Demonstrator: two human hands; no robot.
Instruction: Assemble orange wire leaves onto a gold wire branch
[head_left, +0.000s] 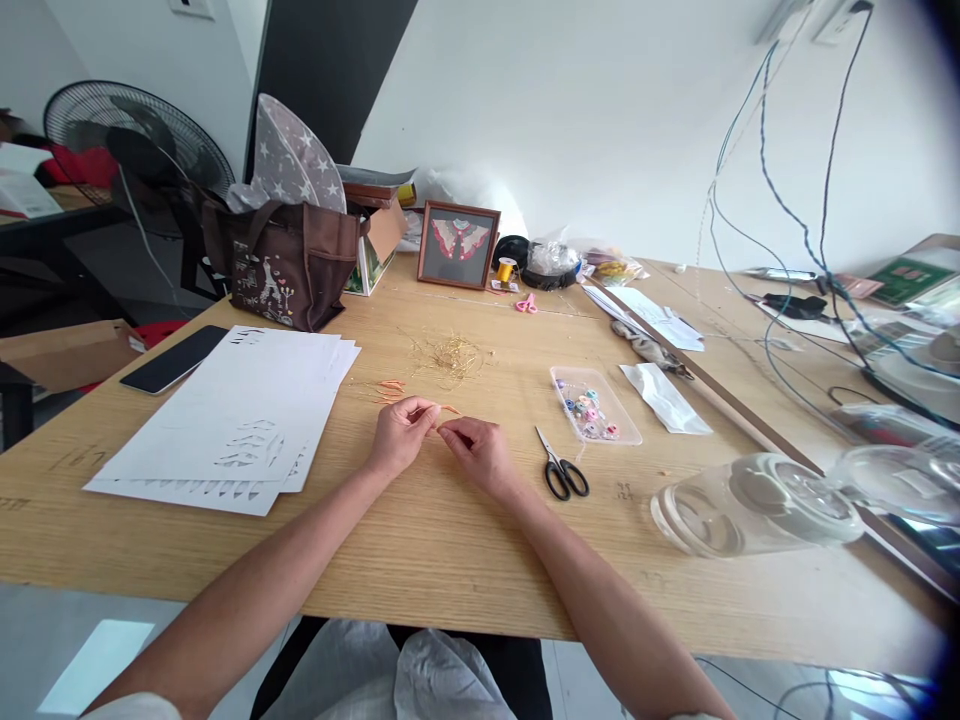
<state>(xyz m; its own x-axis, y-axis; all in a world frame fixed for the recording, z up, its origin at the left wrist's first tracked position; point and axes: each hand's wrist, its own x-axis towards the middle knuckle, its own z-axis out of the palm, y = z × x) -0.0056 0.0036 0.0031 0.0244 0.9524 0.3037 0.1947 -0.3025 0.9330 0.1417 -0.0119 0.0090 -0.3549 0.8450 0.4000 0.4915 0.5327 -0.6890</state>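
My left hand (405,432) and my right hand (477,452) meet over the middle of the wooden table, fingertips pinched and nearly touching. Between them shows a small orange piece (451,409), held in the left fingers; what the right fingertips grip is too small to make out. Several orange thread pieces (391,391) lie just behind my left hand. A loose tangle of gold wire (452,354) rests farther back. Black-handled scissors (562,474) lie to the right of my right hand, beside a clear plastic tray (634,436) with small colored spools.
White sheets (225,400) and a black phone (174,360) lie left. A brown bag (289,260), framed picture (458,245), yellow spool (505,271) and pink scissors (527,304) stand or lie behind. A clear bottle (750,505), white packet (664,398) and hanging cables (787,215) are right.
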